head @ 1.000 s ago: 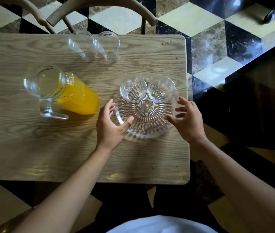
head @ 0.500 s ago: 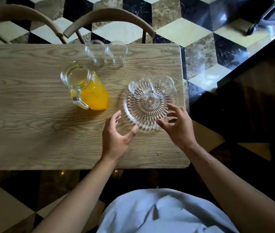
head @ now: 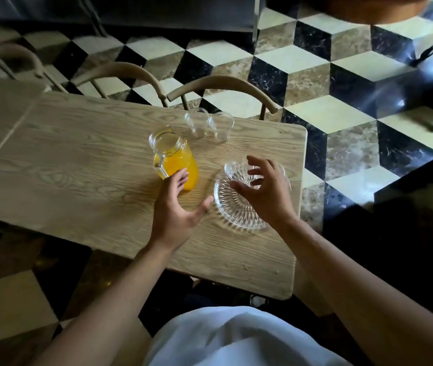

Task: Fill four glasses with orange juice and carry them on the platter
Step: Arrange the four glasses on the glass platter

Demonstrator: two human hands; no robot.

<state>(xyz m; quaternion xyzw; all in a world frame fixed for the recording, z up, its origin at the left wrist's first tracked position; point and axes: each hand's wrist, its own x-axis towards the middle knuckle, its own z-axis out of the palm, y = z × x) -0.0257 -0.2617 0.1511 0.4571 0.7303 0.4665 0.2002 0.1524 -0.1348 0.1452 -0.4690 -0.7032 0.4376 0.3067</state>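
your left hand [head: 174, 207] hovers over the table [head: 78, 180] with the fingers loosely spread and the thumb stuck out to the right, holding nothing; its fingertips sit in front of the lower side of the jug [head: 174, 159], but you cannot tell from this view whether they touch it. your right hand [head: 265, 191] hangs above the platter [head: 232, 210], fingers splayed and slightly bent, also holding nothing. both forearms reach in from the near edge.

count: one jug, about half full of orange juice, just beyond your left hand. one clear cut-glass platter, under and just left of your right hand, its near rim showing. two empty glasses [head: 208, 124] stand side by side well beyond both hands, near the far edge of the table. one more glass [head: 236, 167] peeks out on the platter just left of your right fingers; your hand hides whatever is beside it, so a fourth cannot be counted. beyond the far edge, three chair backs [head: 220, 88].
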